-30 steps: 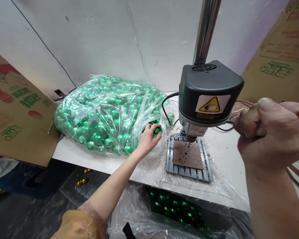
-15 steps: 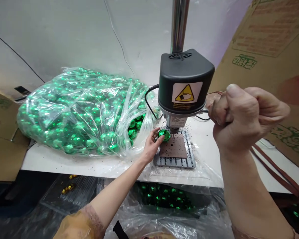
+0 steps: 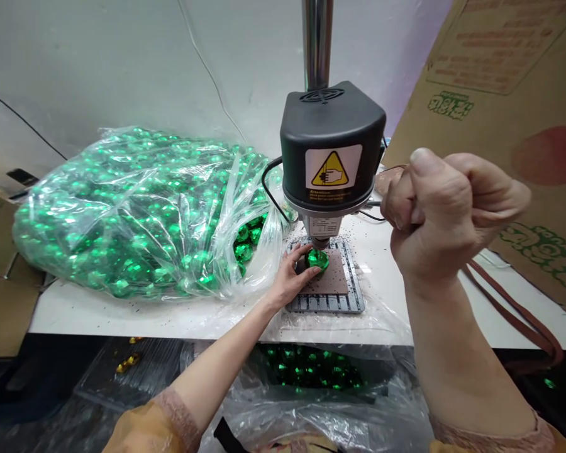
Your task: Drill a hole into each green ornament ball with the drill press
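Note:
A black drill press (image 3: 332, 141) with a yellow warning label stands in the middle. Directly under its chuck, a shiny green faceted ball (image 3: 317, 259) rests on a brown square pad (image 3: 332, 283) over the slotted metal base (image 3: 356, 296). My left hand (image 3: 290, 277) holds the ball from the left between thumb and fingers. On the right, my right hand (image 3: 446, 214) is closed in a fist around the press's lever handle (image 3: 373, 204), of which only a short rod shows. The drill tip is hidden behind the ball and chuck.
A large clear plastic bag (image 3: 136, 214) full of green balls lies on the white table (image 3: 136, 318), its opening near my left hand. Cardboard boxes (image 3: 509, 94) flank both sides. Below the table edge sit more green balls (image 3: 311, 368) in plastic. A brown strap (image 3: 514, 314) hangs at right.
My left hand has moved the green ball rightward onto the pad's middle, under the chuck. My right hand keeps its grip on the lever. The view has shifted slightly.

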The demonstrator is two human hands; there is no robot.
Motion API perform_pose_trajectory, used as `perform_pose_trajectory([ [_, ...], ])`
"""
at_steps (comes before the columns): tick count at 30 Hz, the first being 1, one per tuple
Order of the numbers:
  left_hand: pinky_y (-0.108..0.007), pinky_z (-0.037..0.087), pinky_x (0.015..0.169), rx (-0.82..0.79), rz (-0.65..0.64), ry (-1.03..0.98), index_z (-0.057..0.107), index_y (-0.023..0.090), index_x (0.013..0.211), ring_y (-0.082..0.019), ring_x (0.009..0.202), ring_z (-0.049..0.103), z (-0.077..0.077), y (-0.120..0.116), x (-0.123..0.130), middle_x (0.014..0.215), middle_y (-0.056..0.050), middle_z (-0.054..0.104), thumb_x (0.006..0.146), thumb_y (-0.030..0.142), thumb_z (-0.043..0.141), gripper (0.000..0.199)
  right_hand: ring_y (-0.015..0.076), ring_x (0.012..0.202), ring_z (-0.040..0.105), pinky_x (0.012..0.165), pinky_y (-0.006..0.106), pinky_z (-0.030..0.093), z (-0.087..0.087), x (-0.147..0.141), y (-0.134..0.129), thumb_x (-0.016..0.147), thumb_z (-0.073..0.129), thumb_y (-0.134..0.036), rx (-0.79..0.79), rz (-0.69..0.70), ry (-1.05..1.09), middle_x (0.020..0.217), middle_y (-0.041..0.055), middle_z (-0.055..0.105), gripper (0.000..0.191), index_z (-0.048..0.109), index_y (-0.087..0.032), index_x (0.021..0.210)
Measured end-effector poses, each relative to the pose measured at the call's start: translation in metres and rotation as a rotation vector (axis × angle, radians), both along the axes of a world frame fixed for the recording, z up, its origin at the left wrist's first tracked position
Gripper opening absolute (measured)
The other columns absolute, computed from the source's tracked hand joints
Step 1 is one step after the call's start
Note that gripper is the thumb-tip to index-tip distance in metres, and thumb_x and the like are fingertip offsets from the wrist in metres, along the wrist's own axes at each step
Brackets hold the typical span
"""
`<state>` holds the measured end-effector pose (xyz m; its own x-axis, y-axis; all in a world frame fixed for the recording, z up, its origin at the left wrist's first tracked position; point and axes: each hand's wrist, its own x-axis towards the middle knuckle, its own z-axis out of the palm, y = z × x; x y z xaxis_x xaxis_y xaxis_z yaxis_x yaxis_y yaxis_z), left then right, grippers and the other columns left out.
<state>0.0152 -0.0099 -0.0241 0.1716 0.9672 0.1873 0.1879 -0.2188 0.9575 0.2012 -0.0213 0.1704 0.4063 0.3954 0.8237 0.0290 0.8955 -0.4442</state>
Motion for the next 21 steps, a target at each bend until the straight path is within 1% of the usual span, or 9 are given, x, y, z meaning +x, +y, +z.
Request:
perform_pose_trajectory([
  [2, -0.057, 0.033, 0.129, 0.007, -0.019, 0.027, 0.072, 0.025, 0.127, -0.036, 0.153, 0.049, 0.003, -0.002, -0.001, 0.142, -0.011, 0.07, 0.079, 0.049, 0.09, 0.057, 0.008, 0.039, 0.027, 0.043, 0.034, 0.023, 0.0, 0.0, 0.0, 0.089, 0.068, -0.018, 0.013, 0.01, -0.006, 0.043, -0.0063, 0.031, 0.054, 0.032, -0.021, 0.049],
  [6, -0.056, 0.039, 0.125, 0.003, -0.082, 0.026, 0.069, 0.025, 0.126, -0.036, 0.14, 0.06, 0.005, -0.007, 0.001, 0.132, -0.01, 0.074, 0.077, 0.045, 0.093, 0.058, 0.0074, 0.039, 0.028, 0.043, 0.033, 0.025, 0.0, 0.0, 0.001, 0.089, 0.068, -0.018, 0.013, 0.005, -0.006, 0.042, -0.0067, 0.031, 0.053, 0.032, -0.021, 0.05],
  [10, -0.053, 0.042, 0.122, 0.022, -0.122, 0.018, 0.065, 0.024, 0.13, -0.032, 0.131, 0.065, 0.004, -0.011, 0.004, 0.129, -0.01, 0.074, 0.08, 0.038, 0.091, 0.058, 0.0062, 0.039, 0.028, 0.044, 0.033, 0.025, 0.001, 0.0, 0.0, 0.089, 0.069, -0.02, 0.001, 0.001, -0.004, 0.042, -0.0069, 0.031, 0.054, 0.032, -0.02, 0.049],
  [13, -0.051, 0.043, 0.12, 0.016, -0.125, 0.015, 0.063, 0.023, 0.13, -0.03, 0.128, 0.065, 0.003, -0.011, 0.005, 0.129, -0.009, 0.073, 0.082, 0.036, 0.089, 0.056, 0.0058, 0.039, 0.029, 0.045, 0.032, 0.026, 0.0, -0.001, -0.002, 0.089, 0.068, -0.021, -0.018, -0.009, -0.014, 0.042, -0.0068, 0.031, 0.055, 0.029, -0.019, 0.05],
  [15, -0.051, 0.044, 0.12, 0.005, -0.123, 0.011, 0.063, 0.023, 0.13, -0.03, 0.13, 0.065, 0.004, -0.012, 0.005, 0.13, -0.009, 0.073, 0.082, 0.035, 0.089, 0.056, 0.0049, 0.04, 0.028, 0.046, 0.031, 0.026, -0.003, -0.002, -0.005, 0.09, 0.066, -0.017, -0.01, -0.024, -0.02, 0.044, -0.007, 0.03, 0.054, 0.027, -0.019, 0.052],
  [18, -0.051, 0.044, 0.12, -0.009, -0.119, 0.0, 0.064, 0.024, 0.128, -0.031, 0.13, 0.065, 0.006, -0.012, 0.005, 0.129, -0.009, 0.073, 0.081, 0.036, 0.09, 0.056, 0.004, 0.041, 0.027, 0.047, 0.03, 0.02, -0.01, -0.003, -0.01, 0.091, 0.061, -0.015, 0.019, -0.062, -0.049, 0.047, -0.0065, 0.026, 0.053, 0.022, -0.018, 0.056],
  [19, -0.051, 0.044, 0.12, -0.012, -0.116, -0.001, 0.064, 0.024, 0.127, -0.031, 0.129, 0.066, 0.007, -0.012, 0.005, 0.128, -0.009, 0.074, 0.08, 0.036, 0.091, 0.056, 0.0042, 0.042, 0.027, 0.047, 0.03, 0.019, -0.012, -0.003, -0.011, 0.092, 0.061, -0.016, 0.031, -0.076, -0.062, 0.047, -0.006, 0.026, 0.053, 0.021, -0.017, 0.057],
  [21, -0.051, 0.044, 0.12, -0.018, -0.105, 0.004, 0.066, 0.025, 0.126, -0.032, 0.128, 0.066, 0.009, -0.012, 0.005, 0.127, -0.008, 0.074, 0.078, 0.038, 0.093, 0.056, 0.0054, 0.043, 0.03, 0.048, 0.032, 0.019, -0.017, -0.004, -0.013, 0.094, 0.061, -0.022, 0.016, -0.1, -0.09, 0.047, -0.0049, 0.028, 0.055, 0.019, -0.017, 0.057],
])
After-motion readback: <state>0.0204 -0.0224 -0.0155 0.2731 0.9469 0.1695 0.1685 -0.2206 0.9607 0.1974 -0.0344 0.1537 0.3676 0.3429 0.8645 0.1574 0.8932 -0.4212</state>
